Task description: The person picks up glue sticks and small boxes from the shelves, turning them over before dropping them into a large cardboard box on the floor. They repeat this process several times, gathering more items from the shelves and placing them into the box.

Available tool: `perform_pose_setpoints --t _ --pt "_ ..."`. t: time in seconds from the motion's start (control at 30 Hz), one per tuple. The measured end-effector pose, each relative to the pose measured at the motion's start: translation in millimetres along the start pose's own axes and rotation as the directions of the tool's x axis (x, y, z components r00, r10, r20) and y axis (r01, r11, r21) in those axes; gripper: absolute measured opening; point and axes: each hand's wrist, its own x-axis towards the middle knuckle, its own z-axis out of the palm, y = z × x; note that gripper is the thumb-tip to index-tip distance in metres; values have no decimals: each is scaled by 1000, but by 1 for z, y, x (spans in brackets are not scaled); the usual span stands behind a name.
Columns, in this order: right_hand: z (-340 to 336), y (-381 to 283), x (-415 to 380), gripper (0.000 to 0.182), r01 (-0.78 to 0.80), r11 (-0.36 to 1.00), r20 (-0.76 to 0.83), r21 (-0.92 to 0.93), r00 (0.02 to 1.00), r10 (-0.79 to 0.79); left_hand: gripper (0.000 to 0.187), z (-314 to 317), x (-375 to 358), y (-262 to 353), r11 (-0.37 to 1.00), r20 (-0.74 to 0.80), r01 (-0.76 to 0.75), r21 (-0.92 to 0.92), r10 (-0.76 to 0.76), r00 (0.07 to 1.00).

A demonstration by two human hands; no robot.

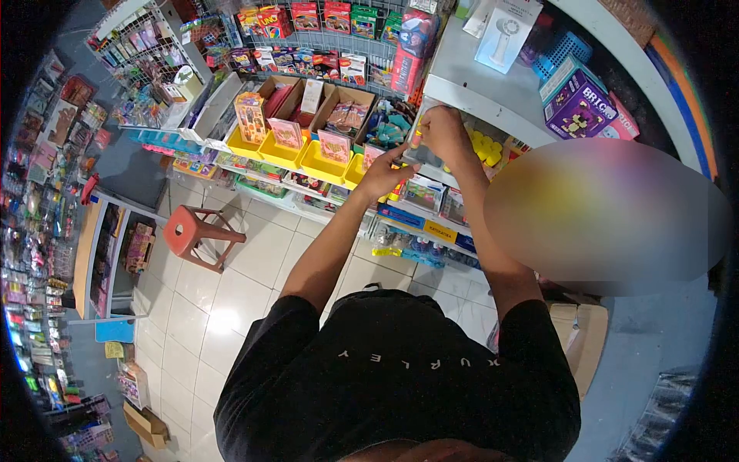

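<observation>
My right hand (445, 132) is closed at the front of the white shelf unit, its fingers curled down. A small yellow and pink item (416, 139) shows beside those fingers; whether they grip it I cannot make out. Lower and to the left, my left hand (382, 179) has its thumb and forefinger apart, close to the shelf edge. Yellow bins (322, 163) with pink packs (336, 146) stand left of my left hand. Teal packets (391, 122) lie behind it. Several round yellow things (486, 146) sit on the shelf right of my right hand.
A red plastic stool (202, 231) stands on the tiled floor to the left. Card boxes (337, 17) hang on the rack at the back. A purple box (581, 108) and a blue basket (564, 55) sit at upper right. A large blurred patch covers the right side.
</observation>
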Motion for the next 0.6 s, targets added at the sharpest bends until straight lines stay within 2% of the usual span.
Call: perform_pose_setpoints --t 0.13,0.27,0.47,0.6 --pt "4 2 4 8 32 993 -34 -112 999 -36 75 0 -3 3 999 -6 4 37 -3 1000" --pt "2 -1 9 10 -7 995 29 -99 1000 10 75 1 -5 9 1000 4 18 12 -18 1000" --pt "8 1 11 13 -15 995 12 -99 1000 16 73 2 -10 21 999 9 33 32 -33 999" --pt "20 11 16 14 60 955 136 -291 991 -21 71 2 -4 10 998 -13 -27 57 28 1000"
